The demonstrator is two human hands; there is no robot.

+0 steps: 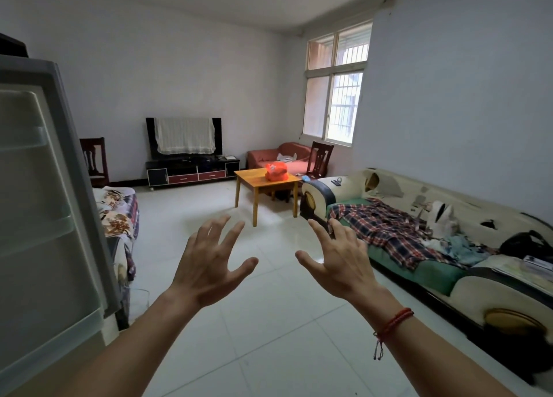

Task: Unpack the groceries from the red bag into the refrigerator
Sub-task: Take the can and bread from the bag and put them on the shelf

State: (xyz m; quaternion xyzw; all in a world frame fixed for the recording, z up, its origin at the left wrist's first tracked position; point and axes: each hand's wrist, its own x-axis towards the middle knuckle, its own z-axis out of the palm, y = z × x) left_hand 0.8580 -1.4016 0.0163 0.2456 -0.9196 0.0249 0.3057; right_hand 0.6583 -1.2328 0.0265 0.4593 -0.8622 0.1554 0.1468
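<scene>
We record the left hand [206, 265] and right hand [338, 265] held out in front, fingers spread wide and holding nothing, while the red bag [276, 171] sits bunched on the wooden table [254, 178] at the far side, well apart from the open refrigerator door [45, 202] at near left. We judge the risks to be the soft bag spilling if lifted by one side on the long carry, and the door standing open meanwhile. The bag's contents are hidden from us.

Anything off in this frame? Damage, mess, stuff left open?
Refrigerator door stands open at left. The cream sofa at right has torn, peeling upholstery along its backrest, with a plaid cloth and clothes strewn over the seat. The red bag sits intact on the wooden table, nothing spilled.
</scene>
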